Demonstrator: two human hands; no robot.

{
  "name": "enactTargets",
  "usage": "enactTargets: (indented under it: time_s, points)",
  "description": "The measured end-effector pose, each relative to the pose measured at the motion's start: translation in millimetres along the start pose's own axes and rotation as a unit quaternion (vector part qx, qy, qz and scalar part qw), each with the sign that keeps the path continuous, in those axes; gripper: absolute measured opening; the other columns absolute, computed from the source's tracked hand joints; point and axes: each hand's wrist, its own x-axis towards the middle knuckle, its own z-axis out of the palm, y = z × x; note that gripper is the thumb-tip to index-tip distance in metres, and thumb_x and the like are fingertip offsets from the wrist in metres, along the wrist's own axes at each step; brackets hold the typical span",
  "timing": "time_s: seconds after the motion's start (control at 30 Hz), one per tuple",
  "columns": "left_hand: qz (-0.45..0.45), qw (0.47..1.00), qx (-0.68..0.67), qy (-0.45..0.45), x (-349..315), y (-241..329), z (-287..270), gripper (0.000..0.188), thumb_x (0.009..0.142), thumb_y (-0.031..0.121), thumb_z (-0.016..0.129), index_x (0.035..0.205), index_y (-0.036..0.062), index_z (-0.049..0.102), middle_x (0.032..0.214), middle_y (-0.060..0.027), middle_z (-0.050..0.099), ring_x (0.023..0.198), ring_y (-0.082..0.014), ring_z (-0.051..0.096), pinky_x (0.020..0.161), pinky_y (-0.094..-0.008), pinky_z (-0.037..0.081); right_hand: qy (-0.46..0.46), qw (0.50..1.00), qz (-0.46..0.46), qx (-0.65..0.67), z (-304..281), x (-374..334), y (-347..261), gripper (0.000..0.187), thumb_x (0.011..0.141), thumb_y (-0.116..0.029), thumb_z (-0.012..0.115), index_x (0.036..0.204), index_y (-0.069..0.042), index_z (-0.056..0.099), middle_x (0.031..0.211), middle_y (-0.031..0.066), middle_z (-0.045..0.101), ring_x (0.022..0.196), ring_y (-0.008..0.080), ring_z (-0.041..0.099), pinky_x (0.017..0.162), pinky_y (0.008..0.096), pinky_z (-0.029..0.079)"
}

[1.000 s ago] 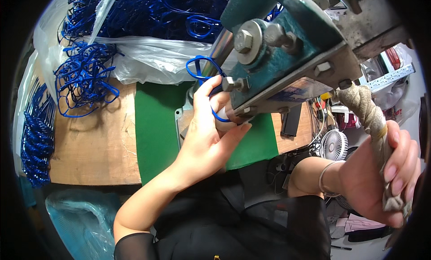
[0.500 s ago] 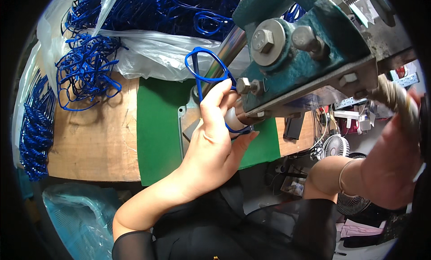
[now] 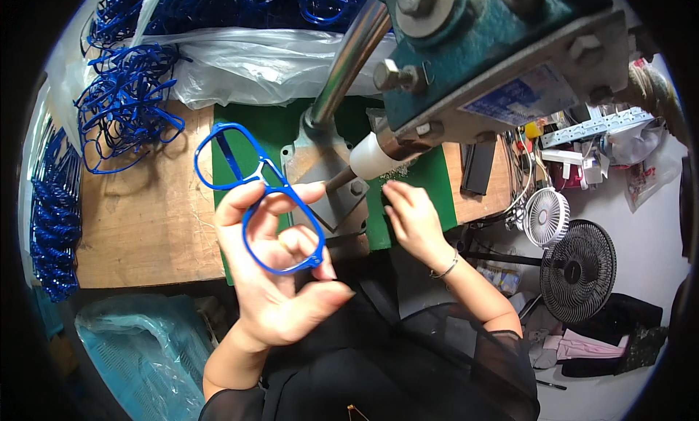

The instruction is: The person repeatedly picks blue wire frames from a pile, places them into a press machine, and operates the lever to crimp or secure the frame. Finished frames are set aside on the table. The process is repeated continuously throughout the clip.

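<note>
A blue glasses frame (image 3: 279, 178) is held up in my left hand (image 3: 273, 304), which grips it around the bridge and the nearer rim. The frame is tilted, one rim toward the far left, one temple showing behind it. The thumb is stretched away to the right. Beside the hand press base (image 3: 298, 170), my right hand (image 3: 419, 224) hovers over the green mat (image 3: 247, 115), fingers loosely bent and slightly apart, with nothing visible in them. Its fingertips are close to small clear bits (image 3: 395, 172). The press's white sleeve (image 3: 371, 157) and metal rod (image 3: 341, 179) come down over the base.
The teal press head (image 3: 480, 64) overhangs the upper right. Left on the wooden table (image 3: 145, 232) lie a tangled heap of blue frames (image 3: 127, 108) and a stacked row (image 3: 54, 217). A plastic sheet (image 3: 233, 64) spans the back. Fans (image 3: 575, 272) stand to the right.
My left hand has drawn the glasses frame away from the press toward the left and near. My right hand has let go of the wrapped lever and come down beside the press base.
</note>
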Motion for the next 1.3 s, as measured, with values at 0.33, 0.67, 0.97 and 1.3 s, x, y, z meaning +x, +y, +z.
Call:
enactTargets:
  time_s: [0.33,0.67,0.97,1.3]
  points:
    - [-0.171,0.978,-0.063,0.106,-2,17,10,0.086,0.067,-0.007,0.065,0.136,0.0112,0.018,0.120,-0.0212,0.044,0.086,-0.0251,0.062,0.068,-0.0335,0.056,0.073,0.947,0.213,0.228,27,3,13,0.007,0.079,-0.008,0.061,0.080,-0.001,0.058,0.074,0.0084,0.055,0.069,0.0209,0.054,0.063,0.0307,0.044]
    - [-0.364,0.924,-0.063,0.096,-3,26,7,0.042,0.088,0.010,0.049,0.123,-0.0044,0.032,0.091,-0.0163,0.060,0.063,-0.0209,0.062,0.056,-0.0265,0.052,0.045,0.980,0.115,0.155,26,10,17,0.009,0.076,-0.006,0.065,0.081,-0.002,0.060,0.073,0.0057,0.053,0.067,0.0169,0.053,0.061,0.0275,0.043]
    - [-0.399,0.915,-0.017,-0.057,-19,11,13,0.047,0.085,-0.003,0.047,0.130,0.0005,0.032,0.109,-0.0171,0.056,0.079,-0.0179,0.062,0.070,-0.0280,0.051,-0.005,0.941,0.192,0.280,4,20,5,0.006,0.083,-0.007,0.057,0.083,-0.002,0.054,0.074,0.0061,0.052,0.065,0.0169,0.051,0.061,0.0281,0.043]
    - [-0.431,0.898,-0.026,-0.083,-27,36,10,0.039,0.087,-0.001,0.050,0.123,0.0025,0.034,0.106,-0.0158,0.054,0.085,-0.0178,0.062,0.073,-0.0280,0.051,-0.005,0.918,-0.191,0.348,-70,54,-82,0.017,0.071,-0.001,0.068,0.084,-0.007,0.059,0.079,0.0047,0.059,0.069,0.0216,0.054,0.060,0.0300,0.044]
